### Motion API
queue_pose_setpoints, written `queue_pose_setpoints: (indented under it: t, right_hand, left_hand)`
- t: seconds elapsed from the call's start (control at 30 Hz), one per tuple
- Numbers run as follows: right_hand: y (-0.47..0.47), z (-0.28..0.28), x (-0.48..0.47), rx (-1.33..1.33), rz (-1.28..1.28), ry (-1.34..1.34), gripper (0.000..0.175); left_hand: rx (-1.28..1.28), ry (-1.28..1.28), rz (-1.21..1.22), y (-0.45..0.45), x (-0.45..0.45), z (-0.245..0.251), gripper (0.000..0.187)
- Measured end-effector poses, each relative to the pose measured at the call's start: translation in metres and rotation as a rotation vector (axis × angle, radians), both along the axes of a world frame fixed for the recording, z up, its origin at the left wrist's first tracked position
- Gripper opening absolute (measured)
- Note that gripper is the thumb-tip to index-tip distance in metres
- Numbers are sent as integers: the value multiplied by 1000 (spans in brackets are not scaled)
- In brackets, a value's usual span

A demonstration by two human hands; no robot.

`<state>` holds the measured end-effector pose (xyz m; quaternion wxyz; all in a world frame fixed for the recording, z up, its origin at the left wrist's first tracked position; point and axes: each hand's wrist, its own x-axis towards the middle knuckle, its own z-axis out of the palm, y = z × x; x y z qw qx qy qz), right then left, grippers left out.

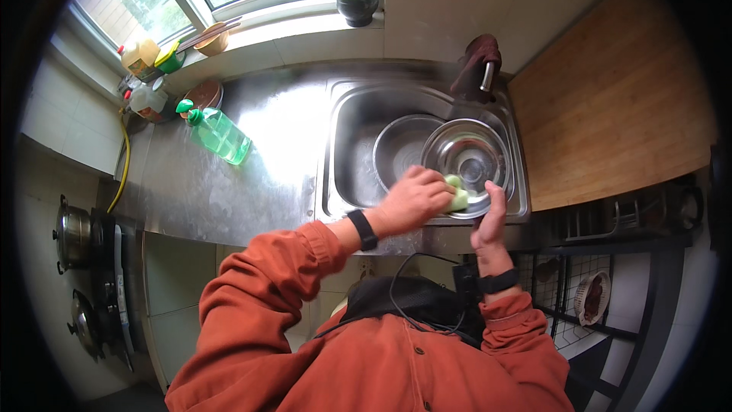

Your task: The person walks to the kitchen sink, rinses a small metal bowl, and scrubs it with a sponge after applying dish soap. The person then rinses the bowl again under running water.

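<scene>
My left hand (416,199) grips a pale green sponge or cloth (458,199), pressed against the near left part of a stainless steel bowl (472,169). On the bowl's near right rim, my right hand (490,218) holds on, thumb up along the edge and the other fingers mostly hidden beneath. The bowl is held over the right side of a steel sink (353,143). Below it, partly covered, a second round metal basin (400,146) rests in the sink. Blur on the left hand hides the exact grip.
A dark red cloth (479,63) wraps the faucet (487,76) behind the sink. A green soap pump bottle (220,134) lies on the steel counter (189,200) at left. Right of the sink is a wooden board (617,109). A stone mortar (357,7) stands on the windowsill.
</scene>
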<state>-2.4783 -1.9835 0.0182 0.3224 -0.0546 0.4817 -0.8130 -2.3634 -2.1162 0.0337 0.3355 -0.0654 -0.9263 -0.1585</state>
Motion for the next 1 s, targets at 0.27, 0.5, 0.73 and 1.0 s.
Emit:
queue_pose_setpoints:
  t: [0.27, 0.5, 0.73, 1.0]
  right_hand:
    - [-1, -12, -2, -21, -70, 105, 55]
    - [4, 5, -5, 24, 102, -22, 52]
    - [-2, -2, 8, 52, -45, 51, 46]
    - [-3, -4, 6, 50, 57, 97, 68]
  left_hand:
    - [150, -23, 104, 10, 0, -2, 13]
    - [-135, 2, -25, -9, 4, 3, 11]
    - [87, -55, 73, 9, 0, 6, 16]
    - [68, -177, 54, 4, 4, -7, 21]
